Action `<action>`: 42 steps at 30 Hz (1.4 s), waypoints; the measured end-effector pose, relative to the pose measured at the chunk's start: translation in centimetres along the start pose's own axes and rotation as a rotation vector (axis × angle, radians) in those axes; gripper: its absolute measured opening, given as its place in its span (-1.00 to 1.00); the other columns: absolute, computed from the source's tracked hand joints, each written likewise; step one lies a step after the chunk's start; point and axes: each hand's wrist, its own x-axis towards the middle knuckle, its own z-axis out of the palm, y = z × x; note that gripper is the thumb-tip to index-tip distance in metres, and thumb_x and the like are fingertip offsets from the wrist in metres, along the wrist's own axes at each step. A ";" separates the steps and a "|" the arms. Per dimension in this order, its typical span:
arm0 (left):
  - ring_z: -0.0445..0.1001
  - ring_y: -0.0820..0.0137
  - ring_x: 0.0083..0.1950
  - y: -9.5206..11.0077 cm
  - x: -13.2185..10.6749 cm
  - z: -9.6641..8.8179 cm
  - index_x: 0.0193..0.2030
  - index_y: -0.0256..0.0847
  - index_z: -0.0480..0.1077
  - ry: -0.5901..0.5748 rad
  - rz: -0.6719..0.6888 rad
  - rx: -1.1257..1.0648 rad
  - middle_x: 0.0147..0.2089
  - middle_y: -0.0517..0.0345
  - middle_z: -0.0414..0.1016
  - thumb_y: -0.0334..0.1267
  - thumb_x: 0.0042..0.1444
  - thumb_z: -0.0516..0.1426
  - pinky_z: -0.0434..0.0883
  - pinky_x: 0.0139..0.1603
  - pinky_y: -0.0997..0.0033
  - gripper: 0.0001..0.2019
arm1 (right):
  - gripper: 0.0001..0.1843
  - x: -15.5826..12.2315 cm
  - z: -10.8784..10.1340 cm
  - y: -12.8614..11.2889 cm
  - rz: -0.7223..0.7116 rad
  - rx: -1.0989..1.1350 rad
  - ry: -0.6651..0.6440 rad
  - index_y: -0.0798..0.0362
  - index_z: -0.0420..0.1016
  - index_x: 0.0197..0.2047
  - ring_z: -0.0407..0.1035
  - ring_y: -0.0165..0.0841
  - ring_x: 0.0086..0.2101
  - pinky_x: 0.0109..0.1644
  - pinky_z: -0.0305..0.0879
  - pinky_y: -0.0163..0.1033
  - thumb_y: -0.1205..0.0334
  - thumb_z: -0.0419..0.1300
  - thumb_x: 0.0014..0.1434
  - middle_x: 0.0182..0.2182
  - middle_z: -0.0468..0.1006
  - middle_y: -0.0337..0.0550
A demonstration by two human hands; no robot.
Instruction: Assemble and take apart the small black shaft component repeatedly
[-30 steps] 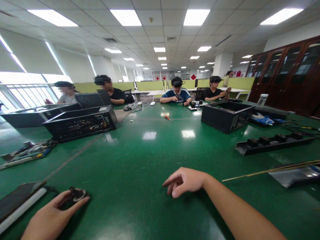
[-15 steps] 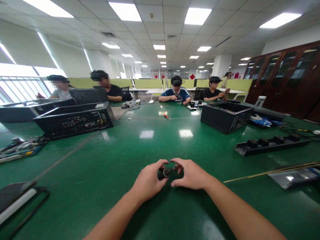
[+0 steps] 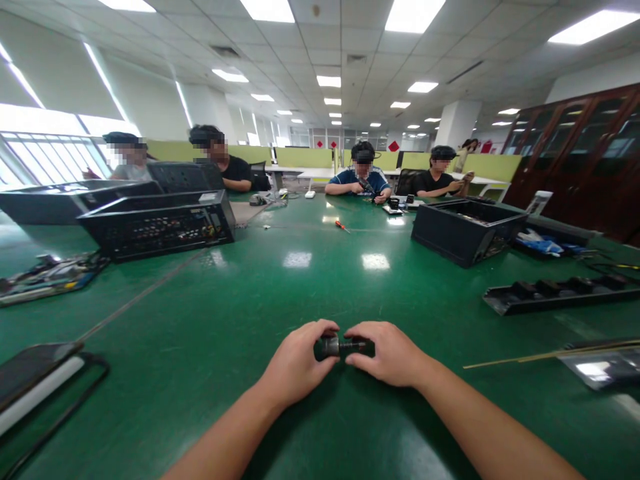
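My left hand (image 3: 301, 355) is closed around the thick end of a small dark cylindrical part (image 3: 329, 347). A thin, ridged shaft sticks out of that part toward the right. Facing it, my right hand (image 3: 389, 350) has its fingers and thumb curled about the shaft's far end, which is partly hidden in the palm. The part lies nearly level between both hands, just over the green table (image 3: 240, 300). Its exact kind is too small to make out.
Black computer cases (image 3: 160, 227) stand at left, another case (image 3: 463, 230) at right. An orange screwdriver (image 3: 341, 226) lies mid-table. At right are a long black tray-like piece (image 3: 560, 293) and thin yellowish sticks (image 3: 525, 357). A circuit board (image 3: 55, 279) lies left. Several people sit across.
The shaft was tilted up to the right and is now about level. My right hand has shifted a little, with its fingers about the shaft's end. The view has shifted slightly.
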 end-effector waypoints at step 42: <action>0.57 0.29 -0.08 0.3 -0.2 0.3 -0.06 -0.10 0.46 -0.012 -0.009 -0.109 -0.11 0.17 0.61 -0.40 -0.01 0.30 0.47 0.03 0.29 -0.66 | -0.78 0.1 0.1 0.4 -0.107 -0.086 -0.013 0.02 0.63 -0.13 0.48 -0.31 -0.29 -0.21 0.25 -0.27 0.16 0.19 0.28 -0.30 0.64 -0.14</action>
